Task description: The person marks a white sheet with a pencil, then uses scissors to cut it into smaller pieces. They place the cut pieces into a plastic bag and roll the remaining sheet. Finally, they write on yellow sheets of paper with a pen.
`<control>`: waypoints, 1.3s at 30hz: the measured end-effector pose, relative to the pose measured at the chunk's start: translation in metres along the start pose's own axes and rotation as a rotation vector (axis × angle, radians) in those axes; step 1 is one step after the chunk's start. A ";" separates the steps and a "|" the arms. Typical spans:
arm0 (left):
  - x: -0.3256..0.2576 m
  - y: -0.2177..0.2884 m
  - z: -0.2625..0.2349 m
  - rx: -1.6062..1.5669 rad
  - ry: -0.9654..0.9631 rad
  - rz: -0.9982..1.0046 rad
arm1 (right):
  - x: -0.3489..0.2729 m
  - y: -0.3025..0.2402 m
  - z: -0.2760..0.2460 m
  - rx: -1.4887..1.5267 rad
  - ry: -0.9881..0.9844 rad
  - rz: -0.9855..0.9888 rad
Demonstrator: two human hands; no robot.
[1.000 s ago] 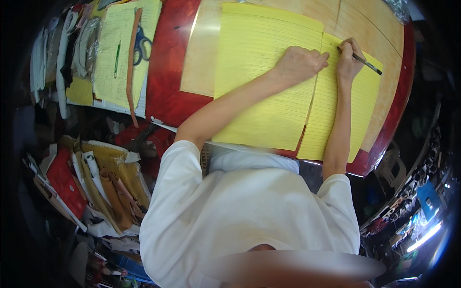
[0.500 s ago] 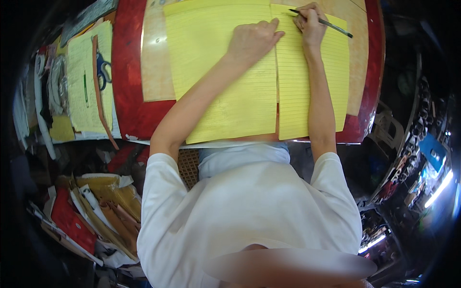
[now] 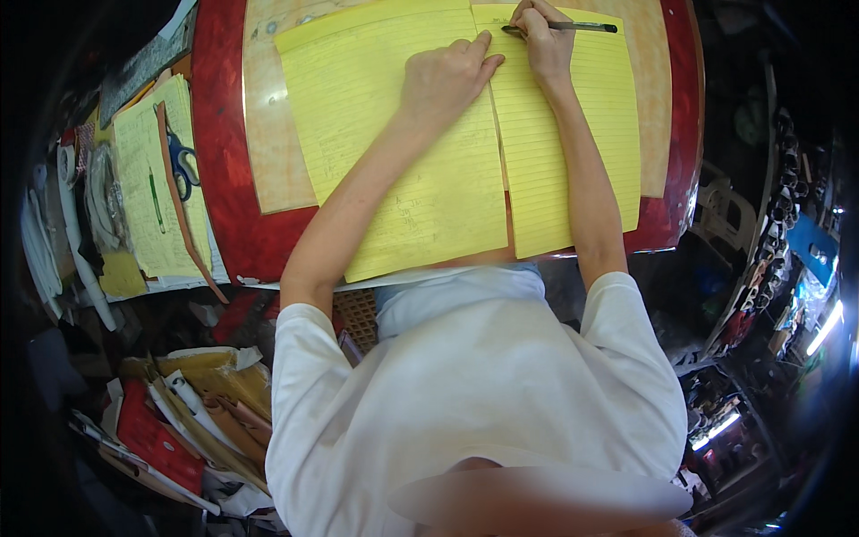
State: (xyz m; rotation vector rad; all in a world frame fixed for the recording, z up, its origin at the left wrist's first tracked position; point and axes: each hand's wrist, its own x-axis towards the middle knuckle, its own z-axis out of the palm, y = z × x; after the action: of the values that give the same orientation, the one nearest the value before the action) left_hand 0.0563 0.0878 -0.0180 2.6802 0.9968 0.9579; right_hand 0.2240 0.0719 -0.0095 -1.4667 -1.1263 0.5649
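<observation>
Evidently writing, the right hand (image 3: 548, 40) grips a dark pen (image 3: 586, 27) at the right yellow ruled sheet (image 3: 573, 134) on the worktop (image 3: 219, 116); the left hand (image 3: 445, 79) rests empty, and the next stroke likely needs steady paper.

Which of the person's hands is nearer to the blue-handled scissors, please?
Left. The left hand rests on yellow paper, right of the scissors; the right hand, holding a pen, is farther right.

Two pens (image 3: 586, 27), two yellow sheets (image 3: 358, 107) on table (image 3: 221, 134), one scissors (image 3: 182, 154).
</observation>
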 end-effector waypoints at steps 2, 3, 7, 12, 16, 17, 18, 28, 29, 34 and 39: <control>0.000 0.000 -0.001 -0.004 -0.011 -0.004 | 0.000 -0.002 -0.001 -0.009 0.000 0.004; 0.001 0.000 -0.001 -0.004 -0.016 -0.005 | 0.000 -0.003 -0.001 -0.007 0.003 0.000; 0.001 0.000 -0.002 -0.016 -0.002 0.008 | -0.001 -0.004 0.000 0.005 0.018 0.010; 0.001 -0.001 -0.001 -0.025 -0.009 0.003 | -0.001 -0.002 0.000 -0.012 0.026 -0.013; 0.001 -0.002 -0.001 -0.027 -0.027 -0.003 | -0.001 -0.002 -0.002 -0.058 0.028 -0.029; 0.001 -0.002 -0.001 -0.028 -0.017 0.001 | -0.001 -0.002 -0.002 -0.068 0.026 -0.031; 0.001 -0.002 -0.001 -0.026 -0.012 0.001 | -0.001 -0.003 -0.002 -0.078 0.023 -0.033; 0.002 -0.002 0.000 -0.031 -0.023 -0.007 | -0.001 -0.006 -0.002 -0.142 0.043 -0.064; 0.002 -0.002 0.000 -0.040 -0.015 -0.004 | -0.001 -0.006 -0.002 -0.130 0.042 -0.061; 0.001 -0.002 -0.001 -0.037 -0.035 -0.008 | -0.002 -0.005 -0.002 -0.144 0.064 -0.053; 0.003 -0.002 -0.002 -0.048 -0.011 0.006 | -0.003 -0.004 -0.003 -0.126 0.060 -0.031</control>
State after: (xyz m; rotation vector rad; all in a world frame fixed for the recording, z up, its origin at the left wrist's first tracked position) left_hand 0.0561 0.0907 -0.0158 2.6478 0.9516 0.9544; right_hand 0.2244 0.0678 -0.0057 -1.5612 -1.1529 0.4320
